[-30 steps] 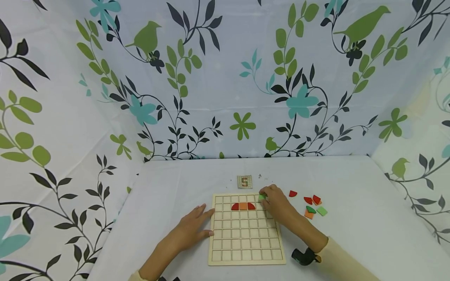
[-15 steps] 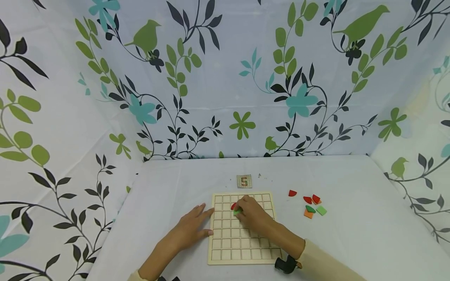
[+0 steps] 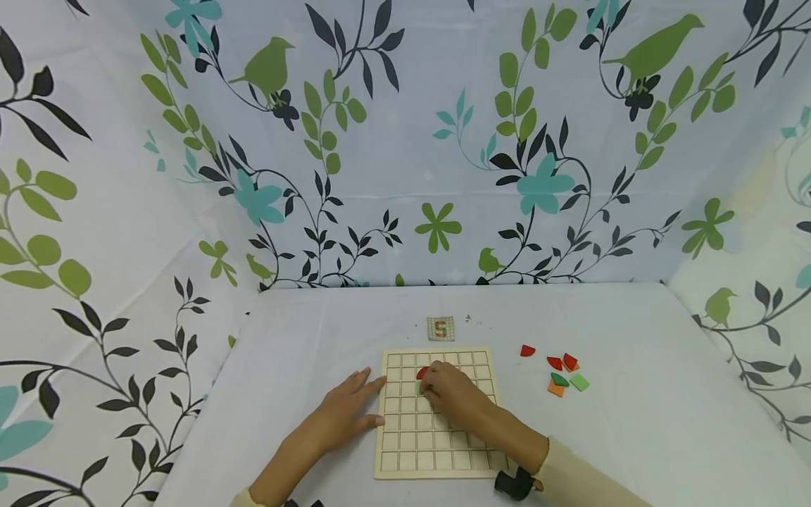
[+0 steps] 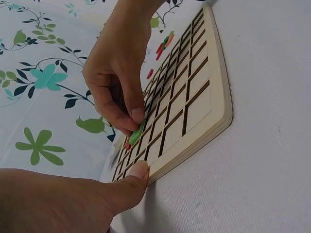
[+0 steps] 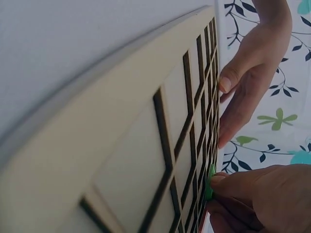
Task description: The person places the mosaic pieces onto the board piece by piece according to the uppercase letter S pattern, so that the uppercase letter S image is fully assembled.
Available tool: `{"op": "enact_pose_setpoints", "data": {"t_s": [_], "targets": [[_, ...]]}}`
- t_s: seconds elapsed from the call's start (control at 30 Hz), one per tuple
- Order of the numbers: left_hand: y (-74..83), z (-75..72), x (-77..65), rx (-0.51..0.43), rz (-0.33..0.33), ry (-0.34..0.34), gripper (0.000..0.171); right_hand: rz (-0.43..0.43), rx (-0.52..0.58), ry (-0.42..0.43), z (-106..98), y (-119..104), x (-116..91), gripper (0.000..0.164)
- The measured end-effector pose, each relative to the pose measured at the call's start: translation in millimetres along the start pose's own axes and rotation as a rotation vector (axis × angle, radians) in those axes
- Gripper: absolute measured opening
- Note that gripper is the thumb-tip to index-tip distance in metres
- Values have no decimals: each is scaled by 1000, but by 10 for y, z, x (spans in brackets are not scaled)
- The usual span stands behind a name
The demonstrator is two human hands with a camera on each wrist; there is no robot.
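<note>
A wooden grid board [image 3: 443, 474] lies on the white table. My right hand [image 3: 457, 394] is over its upper part and pinches a light green square tile [image 4: 137, 134] between thumb and fingers, right at a grid cell. Just above that cell a red quarter-round piece [image 3: 422, 373] sits in the grid; my right hand hides the pieces beside it in the head view. My left hand [image 3: 347, 406] rests at the board's left edge with its fingers spread, and its thumb [image 4: 139, 169] touches the rim in the left wrist view.
Beyond the board lies a small card [image 3: 441, 328] with an S pattern on a grid. To the right are several loose pieces: a red quarter-round [image 3: 527, 350], a dark green piece [image 3: 560, 379], a light green square [image 3: 579, 382] and an orange square [image 3: 556, 389]. A patterned cloth [image 3: 405, 176] hangs behind.
My right hand has carried the green tile left from the board's upper right corner to a cell below the red piece. My left hand has stayed at the edge.
</note>
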State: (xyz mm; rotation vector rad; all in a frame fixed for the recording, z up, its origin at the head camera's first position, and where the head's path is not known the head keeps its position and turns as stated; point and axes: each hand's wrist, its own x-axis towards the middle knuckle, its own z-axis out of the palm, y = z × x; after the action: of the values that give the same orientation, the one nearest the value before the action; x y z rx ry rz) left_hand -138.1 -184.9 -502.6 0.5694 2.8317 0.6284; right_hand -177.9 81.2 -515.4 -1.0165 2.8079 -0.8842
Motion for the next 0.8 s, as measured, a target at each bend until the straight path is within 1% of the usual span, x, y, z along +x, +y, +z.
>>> {"op": "enact_pose_setpoints", "data": {"t_s": [0.3,0.5,0.63,0.73,0.8], "targets": [[17,-5,5,-12,-2,-3,73,-52,-47,53,16,20,-45,6],[13,3,3,-24,1,1,73,-68,-58,62,20,16,-71,6],[3,24,14,-7,8,3,73,-17,-38,56,-27,57,-111,7],[-4,28,23,14,10,5,73,59,-9,80,-126,143,-152,9],[-6,24,23,20,9,5,74,125,-13,108,-211,235,-184,10]]}}
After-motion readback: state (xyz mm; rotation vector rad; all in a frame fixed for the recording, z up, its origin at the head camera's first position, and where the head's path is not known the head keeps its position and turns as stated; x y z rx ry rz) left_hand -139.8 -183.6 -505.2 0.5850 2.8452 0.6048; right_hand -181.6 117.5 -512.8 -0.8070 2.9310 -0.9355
